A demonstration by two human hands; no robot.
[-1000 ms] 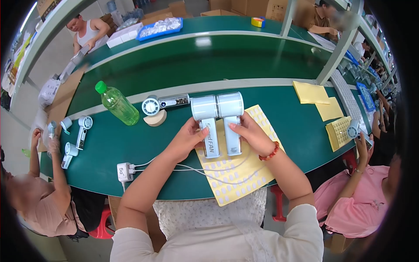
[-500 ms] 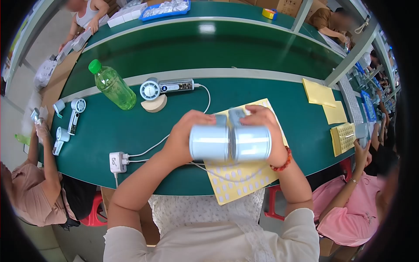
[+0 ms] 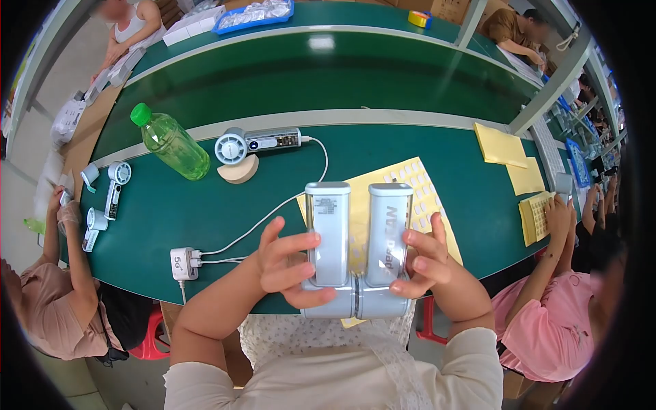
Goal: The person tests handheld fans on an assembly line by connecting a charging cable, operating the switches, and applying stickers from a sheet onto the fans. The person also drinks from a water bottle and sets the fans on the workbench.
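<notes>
My left hand (image 3: 290, 263) grips a pale blue handheld fan (image 3: 331, 239), its handle upright with small printed text on it. Beside it, my right hand (image 3: 427, 261) holds a second pale blue handheld fan (image 3: 388, 239) with large lettering along the handle. The two round fan heads touch below, near my lap, while the handles stand slightly apart. Fingers of both hands curl around the outer sides; the thumbs are mostly hidden. Behind the fans lies a yellow sheet of white stickers (image 3: 427, 208), partly covered.
A green bottle (image 3: 176, 147) stands near a cabled fan (image 3: 263, 142) resting on a cream disc (image 3: 239, 171). A white charger (image 3: 183, 264) sits at front left, with several fans (image 3: 117, 184) farther left. Yellow sheets (image 3: 502, 145) lie right. Co-workers sit at both sides.
Both fans have turned: the handles now show upright, and the round heads have moved down toward me. My hands have come lower, with fingers visible along the handles.
</notes>
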